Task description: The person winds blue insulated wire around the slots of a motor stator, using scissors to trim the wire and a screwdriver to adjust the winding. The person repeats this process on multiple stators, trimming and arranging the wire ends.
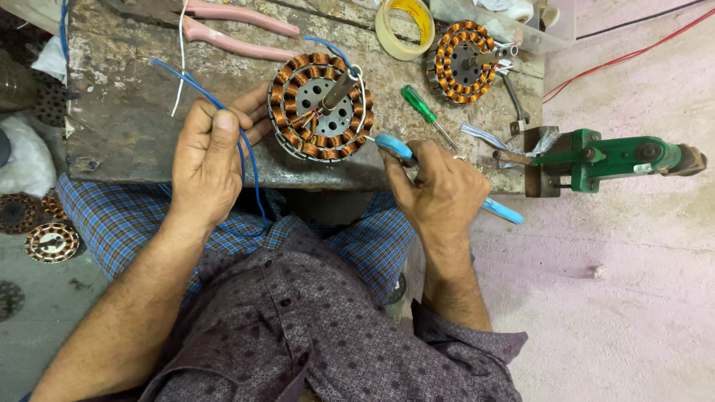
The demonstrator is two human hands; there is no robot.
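Note:
My left hand (211,155) pinches a blue wire (246,156) that runs up and over the wooden bench toward a round motor stator with copper coils (321,106). The stator lies flat just right of that hand, its shaft pointing up. My right hand (438,195) grips a blue-handled cutter (503,212), whose tip reaches the stator's right rim. A white wire lies near the blue one at the bench's upper left.
A second copper-wound stator (465,61), a tape roll (406,27), a green-handled screwdriver (418,105) and pink-handled pliers (238,39) lie on the worn bench (123,112). A green bench tool (611,158) sits at the right. More stators (51,242) rest on the floor at the left.

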